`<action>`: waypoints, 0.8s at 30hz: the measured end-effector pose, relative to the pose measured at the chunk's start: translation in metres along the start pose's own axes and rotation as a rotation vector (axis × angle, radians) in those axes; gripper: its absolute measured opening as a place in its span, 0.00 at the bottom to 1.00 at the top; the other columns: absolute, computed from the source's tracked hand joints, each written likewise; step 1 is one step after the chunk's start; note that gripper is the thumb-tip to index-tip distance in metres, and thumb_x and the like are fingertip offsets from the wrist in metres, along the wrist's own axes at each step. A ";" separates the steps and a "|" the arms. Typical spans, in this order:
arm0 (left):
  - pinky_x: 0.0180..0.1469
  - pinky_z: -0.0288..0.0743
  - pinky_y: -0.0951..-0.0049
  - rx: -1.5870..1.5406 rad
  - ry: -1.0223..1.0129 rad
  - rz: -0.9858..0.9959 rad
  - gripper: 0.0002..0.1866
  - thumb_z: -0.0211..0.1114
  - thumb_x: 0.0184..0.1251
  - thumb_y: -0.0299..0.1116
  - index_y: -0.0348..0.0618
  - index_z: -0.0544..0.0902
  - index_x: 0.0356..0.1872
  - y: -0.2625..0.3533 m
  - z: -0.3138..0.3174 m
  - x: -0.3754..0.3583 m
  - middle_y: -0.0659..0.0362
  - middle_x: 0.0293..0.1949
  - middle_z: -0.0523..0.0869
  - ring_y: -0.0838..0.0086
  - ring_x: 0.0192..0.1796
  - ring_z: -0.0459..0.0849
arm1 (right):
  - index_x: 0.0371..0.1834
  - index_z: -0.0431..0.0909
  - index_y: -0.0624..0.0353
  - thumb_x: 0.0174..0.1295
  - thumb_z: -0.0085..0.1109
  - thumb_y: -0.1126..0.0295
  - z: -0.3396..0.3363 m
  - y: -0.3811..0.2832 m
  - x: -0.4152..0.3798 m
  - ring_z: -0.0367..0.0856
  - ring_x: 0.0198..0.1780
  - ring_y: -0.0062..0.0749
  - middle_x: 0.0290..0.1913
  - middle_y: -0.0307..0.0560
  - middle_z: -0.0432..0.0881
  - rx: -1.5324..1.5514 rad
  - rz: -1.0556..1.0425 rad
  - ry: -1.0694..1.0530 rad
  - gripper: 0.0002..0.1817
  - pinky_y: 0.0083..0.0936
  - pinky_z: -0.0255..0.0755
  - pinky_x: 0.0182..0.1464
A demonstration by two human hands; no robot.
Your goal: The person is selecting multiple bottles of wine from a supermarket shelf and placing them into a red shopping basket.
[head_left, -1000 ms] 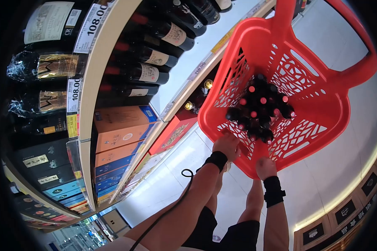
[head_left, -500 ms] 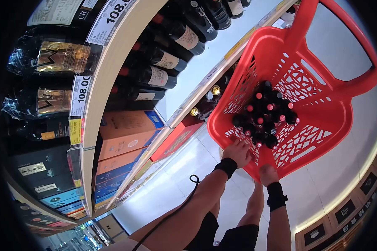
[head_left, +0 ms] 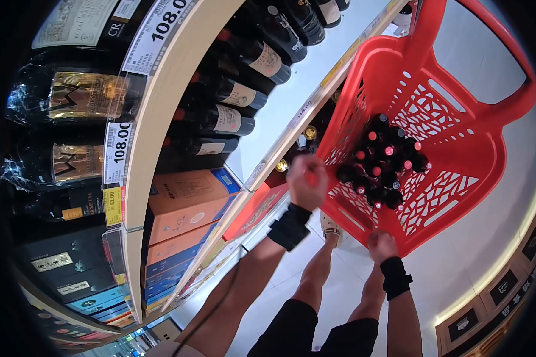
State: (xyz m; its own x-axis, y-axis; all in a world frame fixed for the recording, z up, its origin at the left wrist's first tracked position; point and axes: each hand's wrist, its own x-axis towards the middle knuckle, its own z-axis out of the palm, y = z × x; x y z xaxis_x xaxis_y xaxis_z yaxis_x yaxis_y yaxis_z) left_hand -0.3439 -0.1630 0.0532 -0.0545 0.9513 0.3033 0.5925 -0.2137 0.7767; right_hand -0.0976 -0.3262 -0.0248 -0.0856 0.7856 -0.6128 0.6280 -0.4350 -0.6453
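A red plastic shopping basket [head_left: 467, 178] stands tilted in front of me. Several dark bottles [head_left: 384, 160] with red or dark caps are bunched inside it, tops toward me. My right hand [head_left: 382, 246] is closed around the near rim of the basket. Just left of the basket, my left hand [head_left: 308, 183] is raised beside the lower shelf, its fingers smeared by motion; whether it holds anything does not show. Close above it, gold-capped bottles [head_left: 309, 132] sit on that lower shelf.
Wine bottles [head_left: 229, 119] lie along the shelf at left, over a price-tag edge [head_left: 304, 110]. Orange boxes [head_left: 187, 199] are stacked below. Wrapped bottles [head_left: 83, 95] fill the nearer shelf. Dark-fronted wooden cases [head_left: 461, 321] stand at lower right. My legs [head_left: 315, 268] are below the basket.
My left hand has left the basket's near rim and moved up and left toward the lower shelf. The right hand stays on the rim. The view has shifted slightly.
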 end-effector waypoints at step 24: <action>0.74 0.68 0.58 0.159 0.470 -0.210 0.63 0.89 0.36 0.41 0.34 0.56 0.74 -0.072 -0.039 0.290 0.42 0.68 0.71 0.53 0.70 0.73 | 0.36 0.82 0.54 0.63 0.60 0.66 -0.008 -0.010 0.019 0.87 0.42 0.58 0.36 0.56 0.88 -0.036 0.059 0.063 0.05 0.49 0.81 0.47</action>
State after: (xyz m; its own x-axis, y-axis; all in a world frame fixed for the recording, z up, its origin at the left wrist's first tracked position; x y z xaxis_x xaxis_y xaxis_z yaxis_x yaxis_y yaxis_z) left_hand -0.4336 0.1198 0.1067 -0.5174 0.7601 0.3932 0.6423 0.0413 0.7653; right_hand -0.0992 -0.3036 -0.0263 0.0008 0.7858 -0.6185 0.6581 -0.4661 -0.5914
